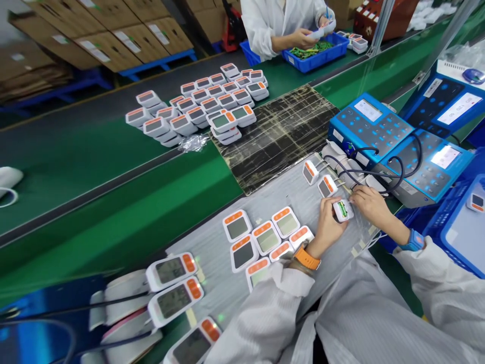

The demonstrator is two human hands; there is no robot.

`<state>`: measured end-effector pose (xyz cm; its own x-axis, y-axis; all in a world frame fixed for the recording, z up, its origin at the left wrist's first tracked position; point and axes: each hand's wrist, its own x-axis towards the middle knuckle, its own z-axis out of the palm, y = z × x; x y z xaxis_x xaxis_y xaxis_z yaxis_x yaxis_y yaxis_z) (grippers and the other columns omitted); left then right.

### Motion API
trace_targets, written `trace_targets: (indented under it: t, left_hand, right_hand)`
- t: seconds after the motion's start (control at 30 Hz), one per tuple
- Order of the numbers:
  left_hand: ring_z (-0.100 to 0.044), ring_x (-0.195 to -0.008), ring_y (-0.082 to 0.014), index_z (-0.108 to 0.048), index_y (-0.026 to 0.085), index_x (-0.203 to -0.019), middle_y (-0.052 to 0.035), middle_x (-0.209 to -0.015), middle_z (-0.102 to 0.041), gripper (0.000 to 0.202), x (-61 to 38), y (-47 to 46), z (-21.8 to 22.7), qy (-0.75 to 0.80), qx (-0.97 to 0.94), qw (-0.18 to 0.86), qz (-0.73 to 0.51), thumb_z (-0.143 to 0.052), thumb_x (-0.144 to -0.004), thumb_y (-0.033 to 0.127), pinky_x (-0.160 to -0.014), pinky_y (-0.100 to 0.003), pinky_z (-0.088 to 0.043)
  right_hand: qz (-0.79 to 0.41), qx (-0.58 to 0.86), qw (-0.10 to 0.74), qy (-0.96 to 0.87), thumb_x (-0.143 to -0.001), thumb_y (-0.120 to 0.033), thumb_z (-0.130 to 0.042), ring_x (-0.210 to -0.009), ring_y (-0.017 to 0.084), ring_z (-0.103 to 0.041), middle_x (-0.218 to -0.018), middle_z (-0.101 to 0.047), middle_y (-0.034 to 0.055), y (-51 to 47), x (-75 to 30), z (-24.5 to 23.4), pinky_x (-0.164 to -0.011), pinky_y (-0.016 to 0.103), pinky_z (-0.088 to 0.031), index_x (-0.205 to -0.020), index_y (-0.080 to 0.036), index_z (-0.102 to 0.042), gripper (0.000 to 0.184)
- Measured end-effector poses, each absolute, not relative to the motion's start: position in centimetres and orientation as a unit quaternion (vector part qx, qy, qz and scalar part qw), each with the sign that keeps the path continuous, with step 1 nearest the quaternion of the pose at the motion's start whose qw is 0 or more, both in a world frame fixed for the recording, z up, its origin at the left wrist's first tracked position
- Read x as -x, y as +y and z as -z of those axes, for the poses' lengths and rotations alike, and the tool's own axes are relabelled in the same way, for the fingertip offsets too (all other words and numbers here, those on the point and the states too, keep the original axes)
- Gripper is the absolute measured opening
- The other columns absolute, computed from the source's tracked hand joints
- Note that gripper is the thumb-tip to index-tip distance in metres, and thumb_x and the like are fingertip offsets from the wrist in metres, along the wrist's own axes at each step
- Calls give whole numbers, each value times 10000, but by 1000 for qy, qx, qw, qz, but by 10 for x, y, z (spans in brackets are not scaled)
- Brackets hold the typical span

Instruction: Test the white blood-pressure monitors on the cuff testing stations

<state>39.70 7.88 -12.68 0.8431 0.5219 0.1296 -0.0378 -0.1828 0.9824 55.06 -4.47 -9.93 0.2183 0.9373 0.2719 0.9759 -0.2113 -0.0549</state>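
My left hand [326, 227] and my right hand [369, 205] both grip a white digital monitor [343, 210] with its green circuit board exposed. Just beyond them, two similar orange-trimmed monitors [322, 179] lie on a grey mat [212, 283], with dark cables [359, 169] running past them to a blue electronic test unit [428, 172]. Near my left wrist, several more monitors [265, 242] lie face up. Larger monitors [170, 288] stand at the lower left, and a stacked batch [208, 101] sits on the green conveyor belt [113, 177].
A black taped mat [276, 136] lies beyond the grey mat. A second blue test unit [369, 124] stands behind the first, and a blue crate [454, 222] sits at right. Across the belt, a co-worker [284, 25] handles parts over a blue tray [314, 53]. Cardboard boxes [106, 40] rest on blue pallets.
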Motion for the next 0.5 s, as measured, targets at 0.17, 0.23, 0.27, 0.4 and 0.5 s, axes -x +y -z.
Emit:
trace_targets:
  t: [0.17, 0.23, 0.27, 0.4, 0.5]
  left_hand:
    - [-561, -1243, -269, -526, 242, -1215, -79, -1252, -501, 668, -398, 78, 125, 166, -745, 606, -226, -710, -630, -25, -956, -422, -575]
    - [-566, -1243, -268, -526, 246, -1217, -77, -1255, -508, 668, -398, 78, 125, 171, -749, 600, -223, -710, -634, -22, -970, -430, -568]
    - [-568, -1241, -267, -526, 248, -1218, -76, -1255, -511, 666, -398, 78, 125, 172, -750, 598, -222, -712, -636, -19, -973, -432, -567]
    - [-570, -1240, -264, -523, 253, -1221, -72, -1253, -517, 658, -398, 78, 124, 167, -755, 592, -225, -717, -650, -10, -983, -439, -562]
    - [-565, -1250, -263, -521, 253, -1227, -73, -1267, -514, 661, -399, 78, 124, 159, -757, 591, -229, -715, -653, -11, -991, -439, -559]
  right_hand:
    - [108, 775, 85, -616, -1043, -201, -479, -1113, 256, -603, -979, -755, 88, -45, -548, 96, -837, 377, -411, -973, -198, -717, 248]
    - [105, 778, 74, -615, -1038, -184, -471, -1125, 265, -590, -985, -748, 96, -44, -546, 96, -842, 383, -400, -978, -200, -715, 251]
    - [102, 779, 71, -614, -1035, -176, -467, -1132, 268, -583, -994, -746, 99, -44, -546, 95, -847, 386, -396, -984, -202, -715, 254]
    - [88, 780, 80, -615, -1037, -176, -461, -1130, 259, -578, -998, -743, 93, -44, -547, 95, -841, 379, -387, -991, -203, -705, 251]
    - [90, 778, 90, -615, -1049, -200, -458, -1111, 248, -586, -977, -743, 86, -45, -548, 95, -828, 368, -381, -977, -197, -695, 249]
